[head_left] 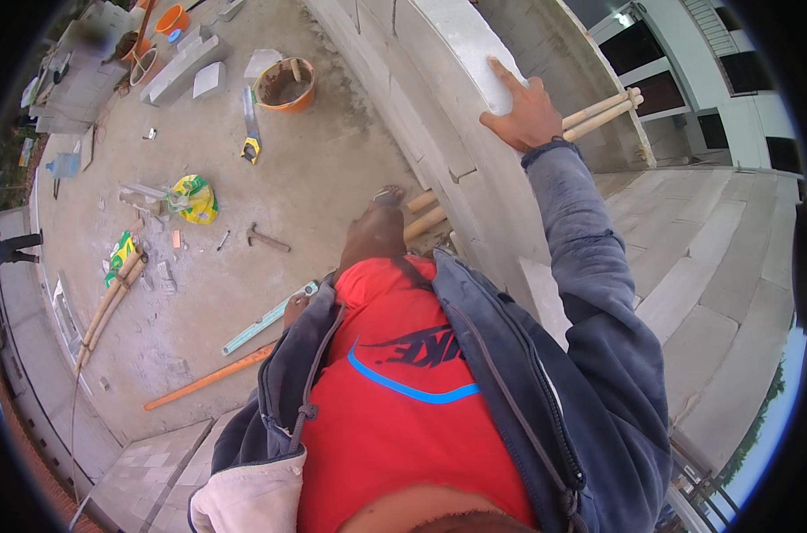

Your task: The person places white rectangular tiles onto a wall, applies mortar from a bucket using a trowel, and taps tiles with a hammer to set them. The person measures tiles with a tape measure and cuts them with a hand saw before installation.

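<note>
Nearest: my left hand [297,309] is mostly covered by my jacket [283,391]; fingers lie against the pale-green spirit level [263,323], but how far they close on it I cannot tell. The level slants low over the floor, probably carried clear of the wall. An orange pole [210,377] lies beyond it, to the left. My right hand [523,111] is open, fingers spread, gripping nothing, resting on top of the block wall [421,98], likely for steadiness. Farther left, a hammer [268,238] lies on the floor, seemingly parked within reach. Beyond: a handsaw [250,129] beside an orange bucket [288,106]; farther still, pale blocks [186,71], apparently stockpiled.
</note>
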Available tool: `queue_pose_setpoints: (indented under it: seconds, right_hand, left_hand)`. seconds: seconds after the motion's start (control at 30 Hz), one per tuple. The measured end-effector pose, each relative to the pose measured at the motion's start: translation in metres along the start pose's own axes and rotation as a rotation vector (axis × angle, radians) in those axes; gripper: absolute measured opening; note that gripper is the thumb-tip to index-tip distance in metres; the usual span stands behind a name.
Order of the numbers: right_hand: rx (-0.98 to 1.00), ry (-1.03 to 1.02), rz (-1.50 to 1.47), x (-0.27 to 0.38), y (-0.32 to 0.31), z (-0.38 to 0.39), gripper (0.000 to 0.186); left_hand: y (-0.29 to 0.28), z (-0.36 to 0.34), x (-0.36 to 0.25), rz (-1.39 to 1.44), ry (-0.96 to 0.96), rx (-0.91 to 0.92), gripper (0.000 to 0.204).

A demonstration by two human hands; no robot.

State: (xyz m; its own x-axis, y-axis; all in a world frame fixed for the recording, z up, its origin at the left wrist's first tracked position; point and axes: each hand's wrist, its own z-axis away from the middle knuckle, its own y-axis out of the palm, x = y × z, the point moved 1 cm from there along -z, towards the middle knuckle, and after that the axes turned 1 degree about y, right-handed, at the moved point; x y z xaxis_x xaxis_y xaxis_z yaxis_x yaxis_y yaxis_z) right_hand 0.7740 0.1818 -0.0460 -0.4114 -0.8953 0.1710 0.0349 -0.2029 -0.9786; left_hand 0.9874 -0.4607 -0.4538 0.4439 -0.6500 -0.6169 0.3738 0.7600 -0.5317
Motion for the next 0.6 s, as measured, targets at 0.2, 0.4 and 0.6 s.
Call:
queue_pose_setpoints:
  seconds: [0.2, 0.4, 0.6]
  right_hand:
    - [-0.01, -0.035, 0.015, -0.011, 0.005, -0.006, 0.091]
    - [-0.093, -0.103, -0.002, -0.007, 0.007, -0.003, 0.088]
    - [0.017, -0.12, -0.039, -0.009, -0.02, 0.01, 0.097]
  left_hand:
    - [-0.017, -0.046, 0.015, 0.026, 0.12, 0.044, 0.047]
    - [-0.017, -0.068, 0.035, 0.257, -0.188, 0.077, 0.039]
    - [-0.013, -0.061, 0.028, 0.263, -0.039, 0.18, 0.029]
